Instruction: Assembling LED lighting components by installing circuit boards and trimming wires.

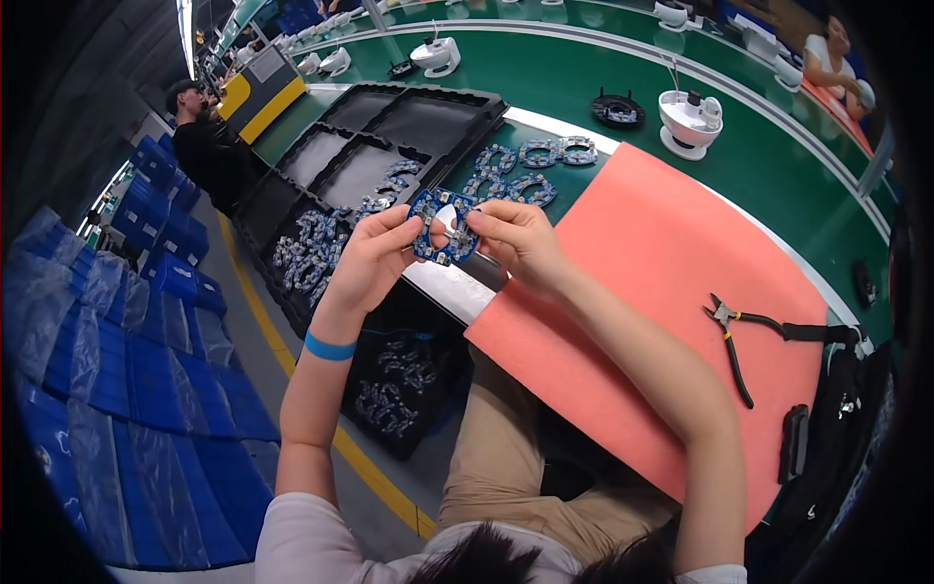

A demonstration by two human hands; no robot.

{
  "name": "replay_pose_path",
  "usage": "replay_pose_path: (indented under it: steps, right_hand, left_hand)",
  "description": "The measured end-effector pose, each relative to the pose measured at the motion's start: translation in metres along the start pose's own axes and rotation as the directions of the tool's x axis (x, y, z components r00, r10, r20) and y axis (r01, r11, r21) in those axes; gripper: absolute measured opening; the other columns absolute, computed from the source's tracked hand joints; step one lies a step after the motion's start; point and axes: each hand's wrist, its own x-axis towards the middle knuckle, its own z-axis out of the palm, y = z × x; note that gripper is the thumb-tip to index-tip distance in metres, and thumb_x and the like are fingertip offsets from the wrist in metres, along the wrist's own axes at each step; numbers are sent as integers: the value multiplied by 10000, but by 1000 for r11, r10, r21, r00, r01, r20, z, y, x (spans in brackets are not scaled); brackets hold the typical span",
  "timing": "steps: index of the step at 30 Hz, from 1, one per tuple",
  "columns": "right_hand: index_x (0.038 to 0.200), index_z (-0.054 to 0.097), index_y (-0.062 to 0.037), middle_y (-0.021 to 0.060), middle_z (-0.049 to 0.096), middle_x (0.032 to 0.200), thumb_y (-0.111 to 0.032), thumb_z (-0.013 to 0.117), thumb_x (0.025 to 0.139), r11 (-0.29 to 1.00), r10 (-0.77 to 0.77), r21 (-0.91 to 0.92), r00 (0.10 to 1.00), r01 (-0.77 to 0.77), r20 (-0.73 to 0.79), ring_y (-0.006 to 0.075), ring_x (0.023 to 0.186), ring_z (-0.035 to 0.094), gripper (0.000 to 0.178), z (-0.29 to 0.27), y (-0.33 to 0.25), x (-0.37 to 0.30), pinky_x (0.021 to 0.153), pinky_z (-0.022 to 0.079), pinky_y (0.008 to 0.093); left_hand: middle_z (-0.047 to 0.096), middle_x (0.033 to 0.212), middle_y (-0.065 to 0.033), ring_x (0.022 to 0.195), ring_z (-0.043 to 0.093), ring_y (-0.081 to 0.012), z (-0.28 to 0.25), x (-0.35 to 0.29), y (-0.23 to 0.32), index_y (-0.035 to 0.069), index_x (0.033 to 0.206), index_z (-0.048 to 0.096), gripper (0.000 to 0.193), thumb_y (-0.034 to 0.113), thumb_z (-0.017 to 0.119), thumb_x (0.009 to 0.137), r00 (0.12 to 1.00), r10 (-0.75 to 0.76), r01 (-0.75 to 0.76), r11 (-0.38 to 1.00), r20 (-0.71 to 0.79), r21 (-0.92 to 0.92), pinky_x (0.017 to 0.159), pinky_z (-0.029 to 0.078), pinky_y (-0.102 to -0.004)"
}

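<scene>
Both my hands hold one blue ring-shaped circuit board point(443, 226) up in front of me, above the bench edge. My left hand point(375, 258) pinches its left rim, with a blue band on that wrist. My right hand point(518, 238) grips its right rim with thumb and fingers. Behind the board, several more blue ring boards point(530, 167) lie on the green bench. A heap of the same boards point(311, 248) fills a compartment of the black tray point(428, 117) to the left.
A salmon-pink mat point(662, 253) covers the bench on my right, with black-handled cutters point(732, 336) on it. White round devices point(689, 122) stand on the green conveyor. A black bin of boards point(394, 384) sits by my knee. Stacked blue crates point(146, 389) fill the left. Other people work farther off.
</scene>
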Motion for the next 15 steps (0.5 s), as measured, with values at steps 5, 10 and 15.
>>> replay_pose_path:
  steps: [5, 10, 15]
  right_hand:
    - [910, 623, 9, 64, 625, 861, -140, 557, 885, 941, -42, 336, 974, -35, 221, 79, 714, 553, 164, -1, -12, -1, 649, 457, 201]
    - [886, 637, -26, -5, 593, 742, -151, 659, 814, 995, -104, -11, 987, 104, -126, 45, 624, 494, 146, -26, 0, 13, 572, 400, 185]
    - [938, 588, -72, -53, 570, 733, -118, 637, 830, 967, -121, -246, 974, 72, -191, 17, 674, 476, 127, -37, 4, 17, 622, 370, 177]
  left_hand:
    - [590, 859, -76, 826, 568, -133, -34, 10, 7, -38, 959, 583, 175, 107, 513, 893, 989, 6, -70, 900, -148, -431, 706, 470, -233]
    - [515, 728, 64, 560, 305, -46, -152, 70, 13, 37, 1001, 658, 270, 215, 472, 919, 901, 144, 97, 852, -410, 514, 499, 269, -206]
    - [655, 953, -145, 840, 602, -223, -234, 104, -14, 20, 982, 668, 273, 213, 618, 797, 842, 142, 418, 436, -520, 797, 766, 456, -332]
